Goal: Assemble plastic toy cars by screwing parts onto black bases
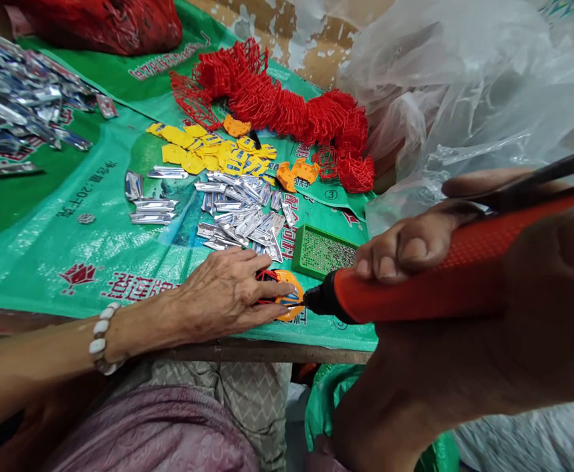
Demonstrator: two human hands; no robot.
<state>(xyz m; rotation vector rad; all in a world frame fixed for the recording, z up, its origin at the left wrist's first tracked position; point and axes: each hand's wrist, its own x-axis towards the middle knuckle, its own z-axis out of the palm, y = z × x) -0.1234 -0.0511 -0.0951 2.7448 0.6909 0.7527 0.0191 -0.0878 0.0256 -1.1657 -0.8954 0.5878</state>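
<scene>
My left hand, with a beaded bracelet at the wrist, presses an orange plastic part against the table, index finger and thumb on it. A red plastic piece shows under the fingers, partly hidden. In my right hand is a red electric screwdriver with a black nose, held nearly level. Its thin bit points left and reaches the orange part beside my left fingertips; whether it sits on a screw I cannot tell. Just behind stands a green tray of small metal pieces, probably screws.
Silver metal pieces lie heaped beyond my left hand, with yellow flat pieces behind. A row of red plastic frames curves along the back, near loose orange parts. More silver pieces are piled far left; clear plastic fills the right.
</scene>
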